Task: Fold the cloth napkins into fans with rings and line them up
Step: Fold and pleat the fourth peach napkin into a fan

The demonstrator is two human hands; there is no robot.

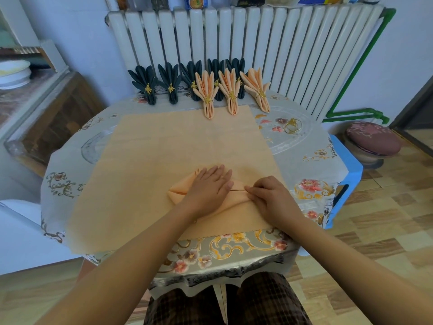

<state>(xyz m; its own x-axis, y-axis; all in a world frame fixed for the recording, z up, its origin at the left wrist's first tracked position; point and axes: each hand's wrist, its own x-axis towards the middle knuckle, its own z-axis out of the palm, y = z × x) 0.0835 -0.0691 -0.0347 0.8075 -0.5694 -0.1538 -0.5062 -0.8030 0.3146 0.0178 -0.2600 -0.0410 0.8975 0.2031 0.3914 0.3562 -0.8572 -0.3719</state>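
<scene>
On the table (309, 160), under a floral oilcloth, a large peach cloth (182, 141) is spread flat, its pinked near edge lying close to the table's near rim. Behind the table a white radiator (234, 38) is seen against the wall, with a green pipe (360, 64) at its right. A blue stool (349, 174) is partly visible at the table's right side.

Along the far edge, dark fans (169, 84) are lined up, each bound by a gold ring; five are counted, the right three partly hidden. Just in front of these, three peach fans (230, 87) are lined up, ringed likewise, their stems resting on or near the far edge of the spread cloth. To the right of the cloth, spare rings (293, 125) are lying on the oilcloth; their number cannot be told.

Near the person, a peach napkin (180, 187) is lying on the spread cloth, partly folded, a pleat open at its left end. It is pressed flat by the left hand (210, 184), fingers straight and together. A fold at its right end is pinched by the right hand (269, 195), fingers curled.
</scene>
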